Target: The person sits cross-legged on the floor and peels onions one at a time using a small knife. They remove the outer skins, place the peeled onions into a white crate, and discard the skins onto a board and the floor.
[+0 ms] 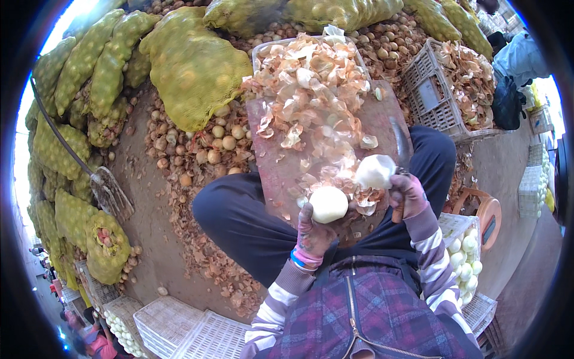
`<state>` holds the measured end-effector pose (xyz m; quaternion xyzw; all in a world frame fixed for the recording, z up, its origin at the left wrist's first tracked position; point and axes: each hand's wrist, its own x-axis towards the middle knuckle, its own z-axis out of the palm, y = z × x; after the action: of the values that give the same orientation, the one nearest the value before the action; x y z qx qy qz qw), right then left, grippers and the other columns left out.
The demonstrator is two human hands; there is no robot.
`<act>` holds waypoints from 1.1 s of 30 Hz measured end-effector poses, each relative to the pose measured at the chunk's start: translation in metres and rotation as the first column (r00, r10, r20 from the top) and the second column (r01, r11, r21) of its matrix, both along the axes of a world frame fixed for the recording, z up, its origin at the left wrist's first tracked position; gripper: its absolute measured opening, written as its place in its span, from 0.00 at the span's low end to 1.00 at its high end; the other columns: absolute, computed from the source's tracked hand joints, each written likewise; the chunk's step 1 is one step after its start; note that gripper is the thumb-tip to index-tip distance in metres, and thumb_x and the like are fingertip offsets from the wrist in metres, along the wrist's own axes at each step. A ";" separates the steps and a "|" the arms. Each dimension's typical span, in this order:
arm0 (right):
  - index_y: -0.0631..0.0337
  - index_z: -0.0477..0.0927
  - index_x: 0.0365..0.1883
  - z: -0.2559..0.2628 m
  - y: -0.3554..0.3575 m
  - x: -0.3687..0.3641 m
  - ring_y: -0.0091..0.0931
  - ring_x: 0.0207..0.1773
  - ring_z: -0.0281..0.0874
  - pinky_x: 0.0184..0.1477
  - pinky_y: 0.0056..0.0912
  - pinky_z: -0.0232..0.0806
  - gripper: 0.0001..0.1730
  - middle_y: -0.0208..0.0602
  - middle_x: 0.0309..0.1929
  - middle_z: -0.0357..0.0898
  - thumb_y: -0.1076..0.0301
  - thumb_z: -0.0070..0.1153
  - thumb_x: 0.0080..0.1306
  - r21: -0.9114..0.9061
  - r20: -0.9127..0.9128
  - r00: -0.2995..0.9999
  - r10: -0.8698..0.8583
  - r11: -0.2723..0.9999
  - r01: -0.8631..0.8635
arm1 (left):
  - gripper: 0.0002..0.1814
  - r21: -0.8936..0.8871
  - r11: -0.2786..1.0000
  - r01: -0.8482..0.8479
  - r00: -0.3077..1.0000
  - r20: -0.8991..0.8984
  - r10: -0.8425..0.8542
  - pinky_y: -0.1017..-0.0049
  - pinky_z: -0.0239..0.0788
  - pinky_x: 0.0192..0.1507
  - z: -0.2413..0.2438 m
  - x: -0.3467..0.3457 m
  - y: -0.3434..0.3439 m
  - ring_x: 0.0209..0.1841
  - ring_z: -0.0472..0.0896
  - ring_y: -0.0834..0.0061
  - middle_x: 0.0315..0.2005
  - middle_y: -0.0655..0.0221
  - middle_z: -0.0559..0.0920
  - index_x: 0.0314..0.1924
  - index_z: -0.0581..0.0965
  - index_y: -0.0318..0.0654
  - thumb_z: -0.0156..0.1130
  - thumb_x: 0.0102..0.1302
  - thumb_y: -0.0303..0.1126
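My left hand (312, 235), in a soiled pink glove, holds a peeled white onion (328, 205) above the near end of a reddish board (278, 152). In my right hand (408, 197), also gloved, is the handle of a knife (400, 139) whose curved blade points away from me. Beside the right fingers is a pale, angular onion piece (376, 172); whether it is a whole onion or a thick outer layer I cannot tell. Dry onion skins (323, 98) heap over the board and the crate behind it.
Full yellow mesh sacks (197, 63) and loose onions (219, 139) lie ahead and left. A shovel (110, 190) leans at left. Crates of skins (441, 96) and peeled onions (464, 260) stand at right, near an orange stool (489, 222). Stacked crates (168, 321) sit behind left.
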<state>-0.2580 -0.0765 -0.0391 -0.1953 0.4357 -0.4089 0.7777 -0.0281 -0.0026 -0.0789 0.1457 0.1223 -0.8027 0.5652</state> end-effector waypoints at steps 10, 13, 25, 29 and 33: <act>0.61 0.77 0.56 0.020 0.010 0.067 0.33 0.50 0.80 0.50 0.30 0.71 0.30 0.44 0.47 0.81 0.58 0.69 0.57 -0.309 -0.862 0.495 0.110 0.659 -0.686 | 0.43 -0.176 0.984 0.009 0.864 0.496 0.081 0.70 0.67 0.60 -0.001 -0.001 -0.005 0.55 0.77 0.68 0.53 0.61 0.77 0.62 0.66 0.33 0.74 0.52 0.47; 0.63 0.78 0.51 0.026 0.011 0.061 0.28 0.40 0.82 0.44 0.28 0.72 0.26 0.40 0.38 0.83 0.61 0.68 0.57 -0.182 -0.750 0.592 0.295 0.768 -0.614 | 0.45 -0.181 0.974 0.136 0.827 0.562 -0.011 0.70 0.68 0.58 0.002 0.005 -0.004 0.53 0.78 0.69 0.51 0.62 0.78 0.62 0.67 0.31 0.76 0.49 0.46; 0.64 0.77 0.41 0.031 0.011 0.055 0.18 0.31 0.73 0.36 0.24 0.69 0.20 0.31 0.28 0.77 0.72 0.62 0.47 -0.145 -0.805 0.511 0.301 0.735 -0.662 | 0.52 -0.117 0.956 0.268 0.736 0.666 -0.124 0.70 0.69 0.56 0.011 0.010 -0.002 0.54 0.77 0.69 0.53 0.61 0.77 0.66 0.64 0.28 0.78 0.44 0.45; 0.64 0.77 0.40 0.027 0.010 0.050 0.20 0.31 0.74 0.37 0.24 0.69 0.18 0.33 0.27 0.78 0.73 0.61 0.49 -0.120 -0.800 0.497 0.335 0.723 -0.681 | 0.53 -0.135 0.947 0.293 0.732 0.669 -0.131 0.70 0.69 0.57 0.015 0.011 -0.002 0.54 0.77 0.69 0.53 0.60 0.76 0.66 0.63 0.28 0.78 0.44 0.47; 0.65 0.77 0.39 0.025 0.016 0.051 0.20 0.31 0.75 0.37 0.24 0.69 0.15 0.35 0.28 0.79 0.74 0.60 0.52 -0.126 -0.781 0.536 0.320 0.760 -0.638 | 0.55 -0.150 0.940 0.307 0.742 0.657 -0.137 0.70 0.67 0.58 0.011 0.011 -0.002 0.55 0.76 0.68 0.54 0.59 0.76 0.66 0.62 0.27 0.77 0.45 0.52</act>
<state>-0.2066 -0.0608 -0.0144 -0.6068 0.5379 -0.1419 0.5677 -0.0167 -0.0046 -0.0682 0.3507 -0.1964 -0.7761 0.4859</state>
